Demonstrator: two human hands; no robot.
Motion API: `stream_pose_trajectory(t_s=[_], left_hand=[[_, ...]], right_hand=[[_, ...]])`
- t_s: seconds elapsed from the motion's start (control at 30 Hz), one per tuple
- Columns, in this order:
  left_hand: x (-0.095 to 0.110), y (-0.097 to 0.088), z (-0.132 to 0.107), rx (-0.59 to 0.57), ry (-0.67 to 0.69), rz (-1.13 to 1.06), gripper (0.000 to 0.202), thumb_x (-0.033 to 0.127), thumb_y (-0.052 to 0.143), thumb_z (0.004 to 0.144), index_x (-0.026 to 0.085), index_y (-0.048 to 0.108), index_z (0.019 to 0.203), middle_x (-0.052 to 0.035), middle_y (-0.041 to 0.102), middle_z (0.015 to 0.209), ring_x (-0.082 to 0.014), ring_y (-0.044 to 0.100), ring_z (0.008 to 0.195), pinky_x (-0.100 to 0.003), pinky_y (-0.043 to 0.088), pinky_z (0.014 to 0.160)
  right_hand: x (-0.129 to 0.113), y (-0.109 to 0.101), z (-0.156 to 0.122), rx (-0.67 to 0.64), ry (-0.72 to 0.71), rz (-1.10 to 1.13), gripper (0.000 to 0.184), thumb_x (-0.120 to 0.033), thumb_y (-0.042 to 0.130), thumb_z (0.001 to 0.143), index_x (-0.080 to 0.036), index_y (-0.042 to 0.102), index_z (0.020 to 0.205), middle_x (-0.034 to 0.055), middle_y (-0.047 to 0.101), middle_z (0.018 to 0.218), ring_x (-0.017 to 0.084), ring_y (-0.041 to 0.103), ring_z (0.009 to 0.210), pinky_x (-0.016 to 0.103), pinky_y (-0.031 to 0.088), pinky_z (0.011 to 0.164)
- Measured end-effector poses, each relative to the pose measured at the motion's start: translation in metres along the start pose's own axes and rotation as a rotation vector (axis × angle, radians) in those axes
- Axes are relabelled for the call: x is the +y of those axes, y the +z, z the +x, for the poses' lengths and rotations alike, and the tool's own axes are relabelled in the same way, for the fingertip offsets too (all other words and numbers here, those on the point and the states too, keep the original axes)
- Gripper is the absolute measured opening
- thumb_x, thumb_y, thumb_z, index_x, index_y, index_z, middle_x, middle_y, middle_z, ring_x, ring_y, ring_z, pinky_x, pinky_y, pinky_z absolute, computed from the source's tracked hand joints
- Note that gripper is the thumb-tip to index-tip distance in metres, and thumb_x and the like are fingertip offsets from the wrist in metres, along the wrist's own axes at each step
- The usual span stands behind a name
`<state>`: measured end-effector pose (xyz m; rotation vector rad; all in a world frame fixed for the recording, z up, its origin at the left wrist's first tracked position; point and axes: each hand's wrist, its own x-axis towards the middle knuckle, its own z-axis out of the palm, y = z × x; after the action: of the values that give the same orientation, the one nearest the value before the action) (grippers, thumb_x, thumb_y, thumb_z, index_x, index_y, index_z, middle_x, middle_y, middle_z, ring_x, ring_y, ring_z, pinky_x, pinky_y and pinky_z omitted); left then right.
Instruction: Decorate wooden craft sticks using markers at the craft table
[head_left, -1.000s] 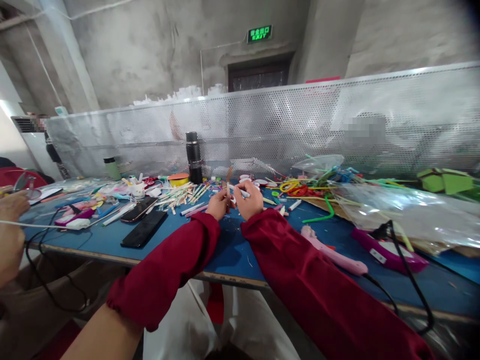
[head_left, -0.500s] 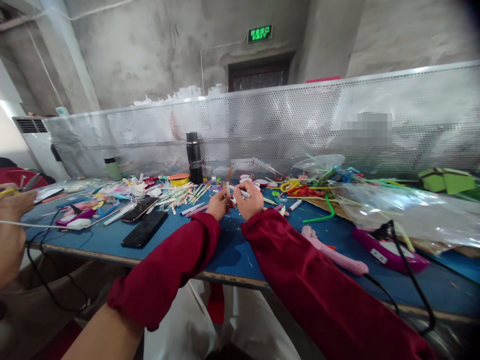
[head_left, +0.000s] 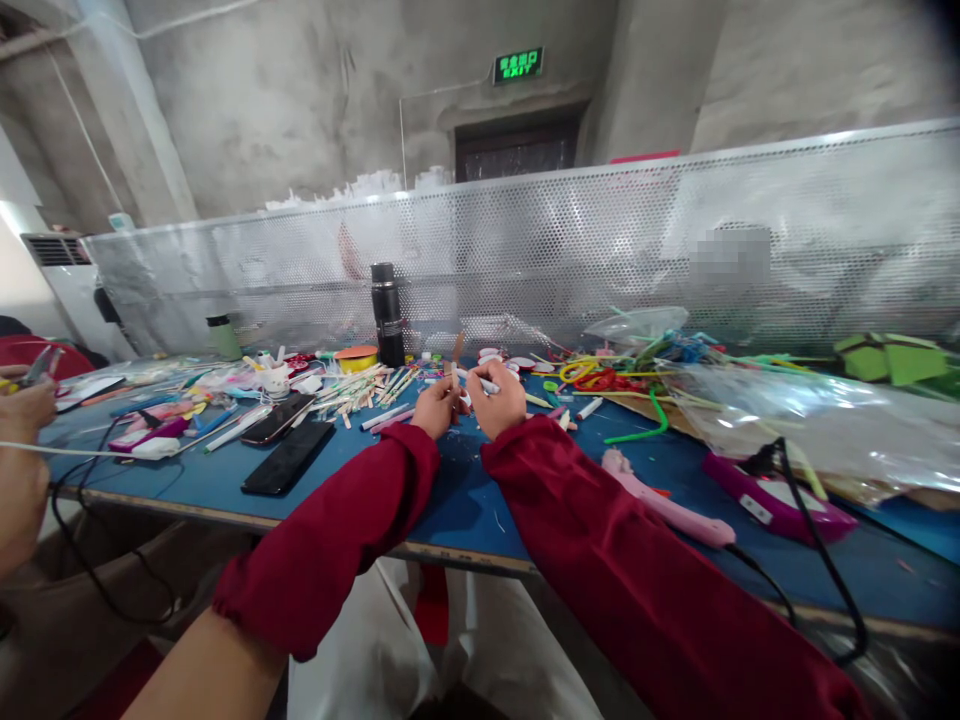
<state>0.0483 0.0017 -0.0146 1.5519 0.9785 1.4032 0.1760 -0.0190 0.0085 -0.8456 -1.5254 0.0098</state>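
Observation:
Above the middle of the blue table, my left hand pinches a thin brown strip, which looks like a wooden craft stick and points upward. My right hand is closed around a white marker pen. The pen's front end is directed at the strip, close to my left fingers; whether it touches cannot be made out. Behind my left hand lie pale craft sticks in a loose heap. More markers rest just left of that hand, and a white marker lies right of my right hand.
Two phones lie at left. A black bottle stands by the perforated screen. To the right are a pink corded tool, a purple power strip and clear plastic. A co-worker's hand holds pliers at far left.
My hands keep nearly the same place and grip. At far left, the co-worker's hand and pliers have shifted a little to the left.

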Motion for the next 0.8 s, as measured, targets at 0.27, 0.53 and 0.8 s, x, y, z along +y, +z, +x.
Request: stream_pose_trajectory(t_s=[0.27,0.53,0.8], left_hand=[[-0.0001,-0.0008,0.0,-0.007,-0.007,-0.003,0.012,0.026,0.057,0.086,0.017,0.054,0.079,0.0038,0.06,0.053,-0.0067,0.043,0.034,-0.019,0.029,0.04],[0.0036,0.0018,-0.0017,-0.011,-0.027,0.003,0.012,0.025,0.056,0.086,0.018,0.053,0.077,0.0039,0.059,0.051,-0.0069,0.042,0.034,-0.02,0.028,0.039],[0.0041,0.0014,-0.0027,-0.018,-0.034,0.013,0.011,0.022,0.054,0.086,0.018,0.052,0.076,0.0035,0.059,0.052,-0.007,0.041,0.034,-0.02,0.029,0.04]], right_hand=[[0.0029,0.0001,0.0005,0.03,-0.017,0.001,0.012,-0.027,0.054,0.085,-0.023,0.056,0.074,-0.0007,0.062,0.071,0.016,0.056,0.069,0.029,0.042,0.067],[0.003,-0.0004,0.0016,0.024,-0.018,-0.007,0.011,-0.027,0.055,0.085,-0.023,0.056,0.075,-0.0009,0.062,0.071,0.016,0.056,0.069,0.029,0.041,0.067],[0.003,-0.0002,0.0009,0.03,-0.016,-0.01,0.012,-0.027,0.054,0.085,-0.024,0.056,0.075,-0.0007,0.062,0.072,0.016,0.056,0.07,0.029,0.042,0.068]])
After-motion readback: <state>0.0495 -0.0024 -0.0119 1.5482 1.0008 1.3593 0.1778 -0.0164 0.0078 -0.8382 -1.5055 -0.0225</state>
